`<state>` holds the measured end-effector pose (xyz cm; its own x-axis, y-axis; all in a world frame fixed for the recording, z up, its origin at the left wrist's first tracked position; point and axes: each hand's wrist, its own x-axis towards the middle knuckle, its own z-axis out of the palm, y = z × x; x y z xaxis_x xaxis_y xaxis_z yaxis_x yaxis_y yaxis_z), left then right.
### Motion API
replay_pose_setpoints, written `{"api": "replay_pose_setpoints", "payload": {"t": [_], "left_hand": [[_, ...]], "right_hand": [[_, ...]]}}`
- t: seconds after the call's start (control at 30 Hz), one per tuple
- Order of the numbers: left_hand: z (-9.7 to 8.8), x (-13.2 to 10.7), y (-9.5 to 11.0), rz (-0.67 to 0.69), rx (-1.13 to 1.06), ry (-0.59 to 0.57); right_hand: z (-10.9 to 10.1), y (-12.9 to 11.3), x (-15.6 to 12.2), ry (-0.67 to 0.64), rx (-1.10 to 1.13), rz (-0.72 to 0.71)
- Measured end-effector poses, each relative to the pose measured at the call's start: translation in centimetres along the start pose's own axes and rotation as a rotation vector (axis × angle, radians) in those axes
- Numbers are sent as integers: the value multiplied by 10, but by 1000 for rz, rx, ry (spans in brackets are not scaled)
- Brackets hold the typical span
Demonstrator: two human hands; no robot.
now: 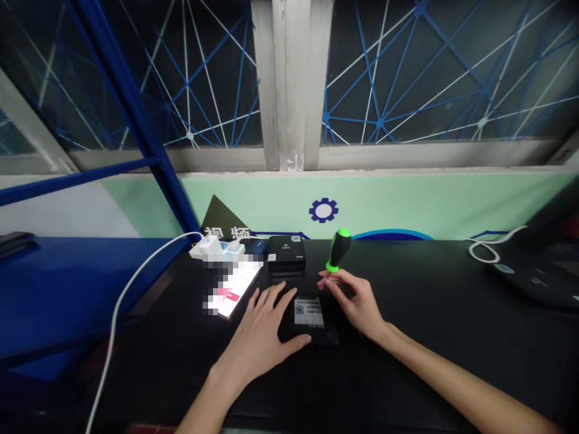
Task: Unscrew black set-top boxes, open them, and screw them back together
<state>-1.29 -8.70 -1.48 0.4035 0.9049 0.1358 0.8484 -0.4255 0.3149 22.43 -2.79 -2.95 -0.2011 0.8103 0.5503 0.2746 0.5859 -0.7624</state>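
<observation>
- lit phone [244, 278] near power strip [195, 251]
- white charger [210, 245] on strip, white cable [118, 295] arcing down left
- black box [287, 249] right of strip, near green wall [266, 202]
- dark device [538, 283] far right, white cord [483, 258] looped beside it
- gear decal [312, 211] on wall

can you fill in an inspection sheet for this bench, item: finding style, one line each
Surface: black tabletop, dark and poorly lit in front.
Job's things: labelled black device, label up; green-and-black screwdriver, handle up, tip hidden.
Clutter: lit phone, black box, power strip, dark device at right.
Hands: left hand spread by the labelled device's left side; right hand pinching the screwdriver below its handle.
Cables: white cable at left; looped white cable at right.
Surroundings: green wall, windows, blue frame.
Spills: nothing seen.
</observation>
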Motion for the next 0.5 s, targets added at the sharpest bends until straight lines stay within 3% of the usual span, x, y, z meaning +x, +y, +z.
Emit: {"api": "replay_pose_setpoints", "payload": {"t": [0.17,0.5], "left_hand": [[2,-2,5,-19,-38,-49],[5,-5,4,-22,-59,-35]], "right_hand": [[0,2,1,4,5,9],[2,0,4,62,-23,-15]]}}
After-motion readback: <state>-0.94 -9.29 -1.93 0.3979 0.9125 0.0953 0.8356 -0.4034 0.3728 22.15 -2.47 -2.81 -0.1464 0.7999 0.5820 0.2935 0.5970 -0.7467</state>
